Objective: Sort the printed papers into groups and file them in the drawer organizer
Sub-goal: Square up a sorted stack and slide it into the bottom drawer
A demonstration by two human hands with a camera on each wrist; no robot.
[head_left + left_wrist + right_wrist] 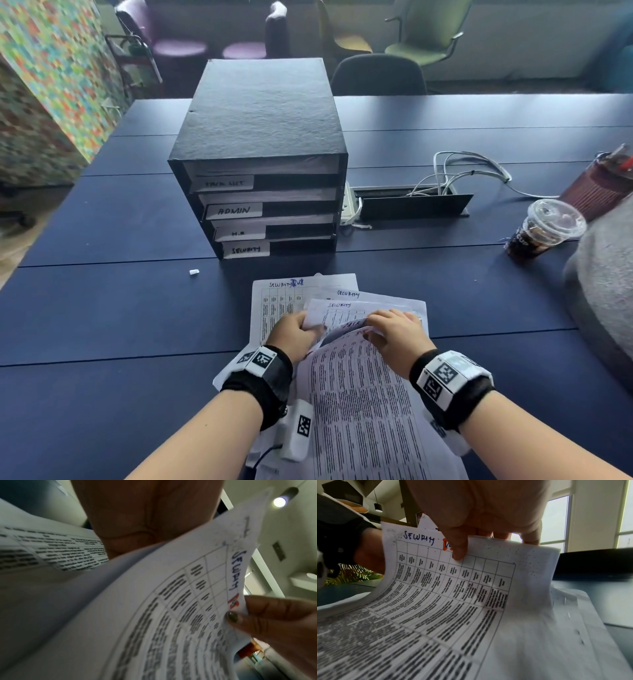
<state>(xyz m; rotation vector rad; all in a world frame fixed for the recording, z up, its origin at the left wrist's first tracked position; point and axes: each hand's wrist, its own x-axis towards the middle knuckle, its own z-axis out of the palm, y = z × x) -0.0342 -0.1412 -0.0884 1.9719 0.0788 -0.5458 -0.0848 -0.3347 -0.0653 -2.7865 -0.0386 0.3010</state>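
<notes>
Both hands (346,330) gripping papers (450,588), text blurred

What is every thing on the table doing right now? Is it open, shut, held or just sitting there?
Drawer organizer: upright on table, four labelled slots, upper three hold paper.
Lifted sheet: marked SECURITY, top edge curled up.
Right hand: pinches the lifted sheet.
Left hand: grips paper edges.
Loose papers: fanned flat on table.
Iced drink cup: upright, lid on.
Cable box: flap open, white cables out.
</notes>
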